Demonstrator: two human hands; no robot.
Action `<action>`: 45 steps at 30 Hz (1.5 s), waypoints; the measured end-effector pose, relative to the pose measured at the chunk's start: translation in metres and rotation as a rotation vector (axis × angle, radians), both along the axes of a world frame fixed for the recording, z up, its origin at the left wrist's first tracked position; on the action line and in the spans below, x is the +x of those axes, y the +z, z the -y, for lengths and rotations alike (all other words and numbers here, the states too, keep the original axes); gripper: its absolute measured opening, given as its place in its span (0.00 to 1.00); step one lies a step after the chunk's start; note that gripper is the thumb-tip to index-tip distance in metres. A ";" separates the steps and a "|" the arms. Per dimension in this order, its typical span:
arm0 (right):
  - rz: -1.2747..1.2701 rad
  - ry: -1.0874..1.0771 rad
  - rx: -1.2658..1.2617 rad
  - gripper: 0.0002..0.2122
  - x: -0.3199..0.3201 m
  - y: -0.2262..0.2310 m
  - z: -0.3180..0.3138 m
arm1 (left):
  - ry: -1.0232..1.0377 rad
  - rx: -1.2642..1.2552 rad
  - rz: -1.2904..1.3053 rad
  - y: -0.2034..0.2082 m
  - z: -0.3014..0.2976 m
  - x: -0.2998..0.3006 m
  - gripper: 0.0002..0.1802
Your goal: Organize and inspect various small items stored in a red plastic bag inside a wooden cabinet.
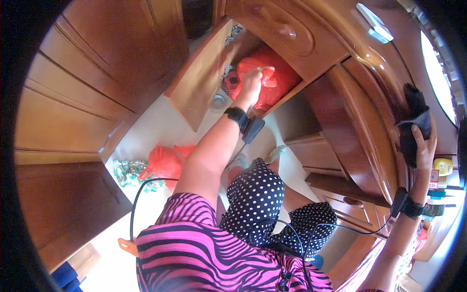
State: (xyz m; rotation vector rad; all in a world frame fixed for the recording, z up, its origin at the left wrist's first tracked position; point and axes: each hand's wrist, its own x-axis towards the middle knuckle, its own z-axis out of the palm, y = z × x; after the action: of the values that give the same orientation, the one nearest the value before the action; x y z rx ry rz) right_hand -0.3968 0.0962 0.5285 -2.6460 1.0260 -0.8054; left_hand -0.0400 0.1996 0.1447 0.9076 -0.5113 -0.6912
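Note:
My left hand (250, 87) reaches into the open cupboard. Its fingers are closed on a bunched part of a red plastic bag (279, 80), which fills much of the space behind the door. At the far right, my right hand (425, 146) grips a dark cloth bundle (417, 121) at the edge of the polished wooden top. Thumb and fingers press into the cloth. Its exact kind cannot be made out.
An open wooden door (202, 80) stands left of my left forearm. A second red bag (168, 160) lies on the floor beside a green patterned bundle (131, 174). A white box-like object (375, 23) sits on the wooden top. Black cables cross my lap.

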 end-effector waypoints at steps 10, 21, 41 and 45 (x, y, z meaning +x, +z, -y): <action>0.021 0.021 0.059 0.29 0.018 0.005 -0.012 | 0.202 0.183 -0.294 -0.094 -0.058 -0.031 0.10; 0.006 0.045 0.015 0.27 0.022 0.011 -0.018 | 0.126 0.131 -0.264 0.026 -0.167 -0.044 0.10; -0.018 0.059 0.018 0.27 0.030 0.009 -0.016 | 0.151 -0.021 0.203 0.093 -0.236 -0.038 0.08; -0.057 0.035 -0.064 0.27 0.026 0.008 -0.009 | 0.039 0.218 0.000 0.070 -0.237 -0.056 0.08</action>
State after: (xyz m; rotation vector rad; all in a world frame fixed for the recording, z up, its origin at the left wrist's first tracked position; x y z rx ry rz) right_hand -0.3710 0.1049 0.5362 -2.7483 0.9803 -0.7723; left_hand -0.0961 0.4366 0.2146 1.1185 -0.4221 -0.7203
